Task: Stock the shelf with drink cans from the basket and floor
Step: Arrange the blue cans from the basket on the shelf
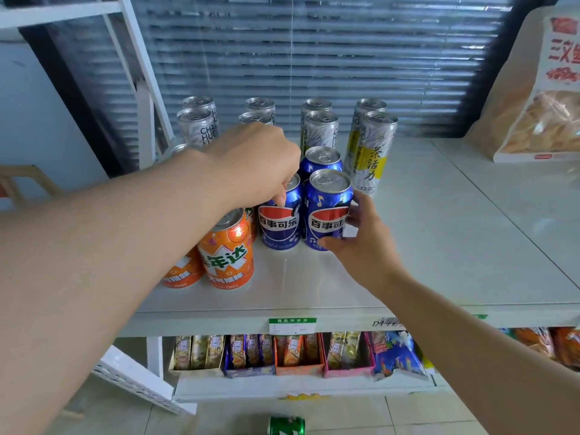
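Observation:
Two blue Pepsi cans stand side by side at the front of the white shelf [439, 246]. My left hand [254, 164] comes from above and grips the top of the left blue can [277, 226]. My right hand [361, 240] holds the side of the right blue can [326, 215], thumb low at its front. A third blue can [320, 160] stands behind them. Two orange cans [227, 255] stand to the left, partly hidden by my left forearm. A green can [287, 426] lies on the floor below.
Several tall silver and yellow cans [372, 155] fill the back of the shelf in rows. A large snack bag [539, 98] leans at the far right. The lower shelf holds boxed snacks [298, 353]. Window blinds [314, 58] hang behind the shelf.

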{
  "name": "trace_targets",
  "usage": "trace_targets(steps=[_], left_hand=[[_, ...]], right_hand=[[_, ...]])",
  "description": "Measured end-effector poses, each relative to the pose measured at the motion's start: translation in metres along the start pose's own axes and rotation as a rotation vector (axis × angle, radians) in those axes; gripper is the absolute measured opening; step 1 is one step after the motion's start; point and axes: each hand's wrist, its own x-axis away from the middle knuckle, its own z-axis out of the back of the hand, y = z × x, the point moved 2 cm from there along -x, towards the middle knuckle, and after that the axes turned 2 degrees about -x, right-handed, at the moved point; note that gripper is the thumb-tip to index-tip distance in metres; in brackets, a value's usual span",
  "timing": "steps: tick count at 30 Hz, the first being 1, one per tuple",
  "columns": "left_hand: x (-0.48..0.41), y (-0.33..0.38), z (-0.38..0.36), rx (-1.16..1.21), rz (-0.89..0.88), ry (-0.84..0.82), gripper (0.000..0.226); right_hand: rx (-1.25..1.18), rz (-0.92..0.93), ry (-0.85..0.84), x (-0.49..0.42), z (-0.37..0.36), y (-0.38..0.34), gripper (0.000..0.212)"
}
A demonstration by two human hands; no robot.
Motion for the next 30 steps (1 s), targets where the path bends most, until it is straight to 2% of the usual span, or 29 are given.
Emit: trace_targets(steps=[11,19,22,25,27,30], left_hand=[[0.004,0.004,0.002,0.024,0.032,-0.001,0.021],[0.008,0.005,0.006,0.039,0.064,-0.027,0.025],[0.011,0.006,0.005,0.050,0.115,-0.008,0.034],[0.015,0.007,0.002,0.099,0.164,0.007,0.029],[0.019,0.005,0.000,0.178,0.218,0.028,0.036],[0.029,0.009,0.006,0.354,0.356,0.155,0.045]], right_hand=[[0.003,0.004,0.036,0.007,-0.002,-0.007,0.079],[0.092,0.044,0.045,0.010,-0.003,-0.012,0.077],[0.090,0.030,-0.004,0.011,-0.001,-0.014,0.080],[0.104,0.030,-0.058,0.017,0.005,-0.019,0.077],[0.140,0.011,-0.078,0.023,0.012,-0.024,0.077],[0.163,-0.020,-0.046,0.034,0.028,-0.034,0.068]])
